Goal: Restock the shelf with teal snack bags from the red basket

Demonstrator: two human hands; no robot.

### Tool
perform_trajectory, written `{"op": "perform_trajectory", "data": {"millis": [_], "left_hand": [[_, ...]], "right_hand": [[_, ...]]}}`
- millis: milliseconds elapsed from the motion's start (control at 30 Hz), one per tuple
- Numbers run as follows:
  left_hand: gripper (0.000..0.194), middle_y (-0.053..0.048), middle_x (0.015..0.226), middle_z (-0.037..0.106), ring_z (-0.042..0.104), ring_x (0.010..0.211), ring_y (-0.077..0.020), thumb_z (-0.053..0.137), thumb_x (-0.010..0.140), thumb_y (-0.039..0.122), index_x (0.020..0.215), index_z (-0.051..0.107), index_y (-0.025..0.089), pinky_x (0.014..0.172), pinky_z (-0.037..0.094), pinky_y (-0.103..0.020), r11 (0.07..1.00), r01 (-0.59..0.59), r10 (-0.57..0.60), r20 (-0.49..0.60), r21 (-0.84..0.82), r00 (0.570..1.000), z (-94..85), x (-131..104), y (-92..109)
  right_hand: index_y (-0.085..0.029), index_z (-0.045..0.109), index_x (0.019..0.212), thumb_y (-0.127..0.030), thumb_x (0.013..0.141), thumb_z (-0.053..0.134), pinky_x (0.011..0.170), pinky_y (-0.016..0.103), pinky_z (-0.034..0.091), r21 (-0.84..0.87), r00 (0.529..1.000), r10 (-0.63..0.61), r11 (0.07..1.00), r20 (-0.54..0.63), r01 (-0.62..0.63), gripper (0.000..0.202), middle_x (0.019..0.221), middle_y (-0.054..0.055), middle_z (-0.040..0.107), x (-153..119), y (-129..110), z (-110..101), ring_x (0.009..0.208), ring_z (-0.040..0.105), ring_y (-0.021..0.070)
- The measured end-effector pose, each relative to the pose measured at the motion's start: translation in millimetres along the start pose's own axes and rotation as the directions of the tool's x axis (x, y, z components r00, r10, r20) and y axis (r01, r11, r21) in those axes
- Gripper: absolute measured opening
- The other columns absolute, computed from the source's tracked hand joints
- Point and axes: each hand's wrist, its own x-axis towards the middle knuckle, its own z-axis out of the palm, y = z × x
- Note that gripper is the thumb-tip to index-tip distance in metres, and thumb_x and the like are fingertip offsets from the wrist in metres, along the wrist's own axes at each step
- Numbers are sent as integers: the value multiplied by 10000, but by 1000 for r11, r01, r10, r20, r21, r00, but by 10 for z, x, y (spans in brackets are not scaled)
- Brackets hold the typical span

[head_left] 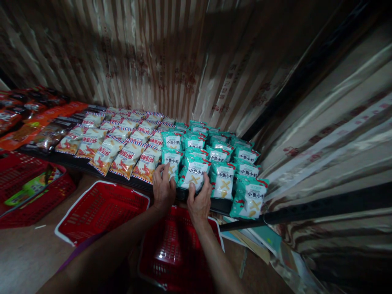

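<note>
Both my hands are on the front row of teal-and-white snack bags on a dark shelf. My left hand has its fingers closed against the lower front of a smaller-looking teal snack bag. Beside it, my right hand grips the lower right side of another teal snack bag, thumb in front and fingers along its edge. That bag stands tilted back against those behind it. Further right, two more front bags, a middle one and an end one, are untouched.
Orange-and-white snack bags fill the shelf to the left, with orange and dark packets beyond. Below are a red basket, another red basket under my hands, and a third holding green packets. Striped curtain hangs behind.
</note>
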Motion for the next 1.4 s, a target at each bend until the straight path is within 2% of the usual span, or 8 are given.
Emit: {"op": "perform_trajectory", "data": {"millis": [333,667,1033,1400], "left_hand": [[453,-173,1252,433,422,1171,-271,451,842,179,1289,455,104,993,393,-472,1000,-8,8,7,-1,1000,0,0,-14],[428,-180,1353,381,366,1269,-305,404,874,196,1296,429,128,1026,347,-514,992,-114,116,-44,50,992,38,-44,-26],[473,-178,1295,404,386,1238,-272,430,830,123,1302,417,101,1024,367,-476,998,-51,50,-31,-41,998,44,-39,-26],[512,-191,1343,340,349,1265,-274,410,814,82,1325,390,93,1054,335,-487,992,-60,56,-42,-114,998,46,-27,-76]], "right_hand": [[-146,290,1392,-386,918,376,926,474,431,-10,1000,-21,1000,9,21,538,1255,193,494,38,-8,-9,1142,495,280],[-161,271,1410,-371,926,371,906,453,441,-21,999,-41,999,19,42,537,1216,183,516,43,13,10,1107,512,271],[-129,298,1387,-373,922,369,898,465,434,-22,1000,8,1000,21,-8,530,1195,199,520,50,11,33,1100,509,286],[-111,310,1368,-368,916,377,908,466,428,-2,1000,16,1000,12,-16,524,1221,206,500,61,0,27,1121,495,280]]}}
